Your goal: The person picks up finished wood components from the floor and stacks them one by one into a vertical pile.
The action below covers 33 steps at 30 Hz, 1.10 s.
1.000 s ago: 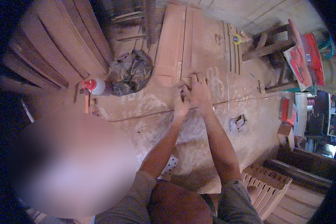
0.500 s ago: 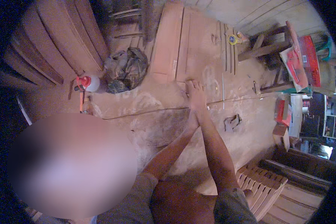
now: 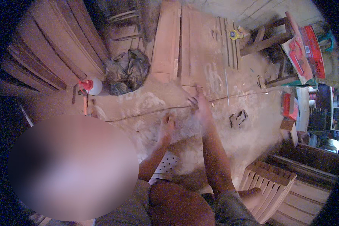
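Two long reddish-brown wooden panels lie side by side on the dusty floor ahead, a left panel (image 3: 166, 45) and a right panel (image 3: 192, 49). My right hand (image 3: 201, 107), smeared by motion, is at the near end of the right panel. Its fingers are spread, with one fingertip by the panel's edge; whether it touches is unclear. Lower and to the left, my left hand (image 3: 167, 126) hovers over the floor, fingers loosely bent and apart, nothing visible in it. A thin dark cord (image 3: 154, 112) runs across the floor between my hands and the panels.
To the left are a dark crumpled plastic bag (image 3: 128, 71), a white bottle with a red top (image 3: 96, 86) and leaning boards (image 3: 56, 45). A yellow tape roll (image 3: 234, 34), wooden strips (image 3: 229, 52), a bench (image 3: 267, 49) and slatted wood (image 3: 269, 184) are on the right. A blurred oval hides the lower left.
My hands have come apart: the left has drawn back toward me and leftward, while the right stays by the panel end. The gap between the panels looks slightly wider.
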{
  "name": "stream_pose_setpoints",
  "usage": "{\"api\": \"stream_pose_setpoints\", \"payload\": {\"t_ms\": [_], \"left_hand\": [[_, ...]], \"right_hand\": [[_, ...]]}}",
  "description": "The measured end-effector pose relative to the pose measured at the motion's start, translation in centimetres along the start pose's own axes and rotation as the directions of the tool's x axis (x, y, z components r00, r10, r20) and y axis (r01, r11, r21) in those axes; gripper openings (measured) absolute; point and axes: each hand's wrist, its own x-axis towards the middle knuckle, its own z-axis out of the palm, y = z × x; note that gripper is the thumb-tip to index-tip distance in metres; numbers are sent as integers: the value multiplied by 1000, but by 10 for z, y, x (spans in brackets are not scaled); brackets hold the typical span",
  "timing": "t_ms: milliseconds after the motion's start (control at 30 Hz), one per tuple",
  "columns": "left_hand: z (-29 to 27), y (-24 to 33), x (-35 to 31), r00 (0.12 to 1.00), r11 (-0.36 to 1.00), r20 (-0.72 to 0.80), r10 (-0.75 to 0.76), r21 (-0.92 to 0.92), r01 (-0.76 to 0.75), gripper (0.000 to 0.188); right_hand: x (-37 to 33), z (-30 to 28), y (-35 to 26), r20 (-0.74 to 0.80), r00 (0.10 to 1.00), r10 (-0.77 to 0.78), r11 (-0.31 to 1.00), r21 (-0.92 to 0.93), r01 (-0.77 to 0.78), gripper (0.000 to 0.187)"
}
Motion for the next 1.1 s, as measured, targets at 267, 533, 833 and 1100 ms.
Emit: {"api": "stream_pose_setpoints", "payload": {"t_ms": [267, 533, 833, 1100], "left_hand": [[1, -45, 8, 963, 987, 238, -126, -73, 147, 34], [49, 14, 22, 935, 753, 349, -63, -598, 274, 49], [130, 57, -132, 625, 953, 769, -138, -68, 294, 40], [264, 209, -327, 196, 991, 975, 106, -88, -101, 44]], "right_hand": [[-4, -67, 39, -181, 952, -247, 963, 60, 261, 47], [-280, -97, 32, -540, 818, -199, 940, -342, 3, 40], [-492, -112, 12, -914, 406, -19, 899, -194, -393, 56], [-646, -206, -69, -876, 44, -480, 743, -380, 551, 64]]}}
